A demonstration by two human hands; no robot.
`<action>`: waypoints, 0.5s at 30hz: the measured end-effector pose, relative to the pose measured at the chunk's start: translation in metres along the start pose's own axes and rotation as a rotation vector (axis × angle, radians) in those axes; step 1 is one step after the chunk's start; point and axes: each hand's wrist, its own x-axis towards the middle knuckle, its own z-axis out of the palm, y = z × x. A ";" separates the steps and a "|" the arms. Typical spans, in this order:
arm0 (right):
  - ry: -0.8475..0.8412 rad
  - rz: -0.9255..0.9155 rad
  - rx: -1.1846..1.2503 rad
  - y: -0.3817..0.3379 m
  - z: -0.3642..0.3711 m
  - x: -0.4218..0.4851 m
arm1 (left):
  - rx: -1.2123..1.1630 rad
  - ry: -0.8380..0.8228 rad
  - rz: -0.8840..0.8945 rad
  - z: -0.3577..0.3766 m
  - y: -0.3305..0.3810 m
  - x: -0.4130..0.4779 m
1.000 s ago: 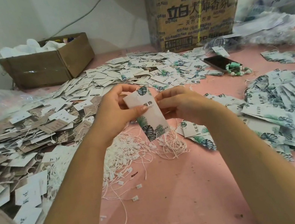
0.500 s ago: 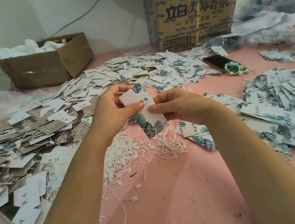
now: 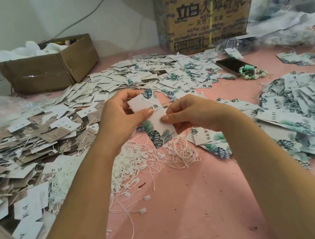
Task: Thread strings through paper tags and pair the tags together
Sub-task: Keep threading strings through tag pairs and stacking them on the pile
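Observation:
A white paper tag (image 3: 153, 120) printed with green leaves is held upright over the pink table. My left hand (image 3: 120, 117) grips its upper left part, thumb pressed on the face. My right hand (image 3: 189, 113) pinches its right edge with thumb and fingers. Below the tag lies a tangle of white strings (image 3: 149, 163) with small plastic clasps. A small heap of leaf tags (image 3: 213, 141) lies just under my right hand. I cannot make out a string in the held tag.
Brown and white tags (image 3: 32, 152) are piled at the left, leaf tags (image 3: 308, 109) at the right, more (image 3: 144, 75) at the back. An open carton (image 3: 48, 69), a big printed carton (image 3: 206, 5), a phone (image 3: 231, 66) and a green bead bracelet (image 3: 251, 74) stand behind. Bare pink tabletop (image 3: 191, 218) lies near me.
Both hands have kept hold of the tag; my right thumb has slid a little further onto its right edge. The tag stays almost in the same place.

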 end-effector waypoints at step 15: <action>0.211 -0.056 -0.213 -0.006 -0.004 -0.002 | -0.020 -0.044 0.001 0.007 0.003 -0.004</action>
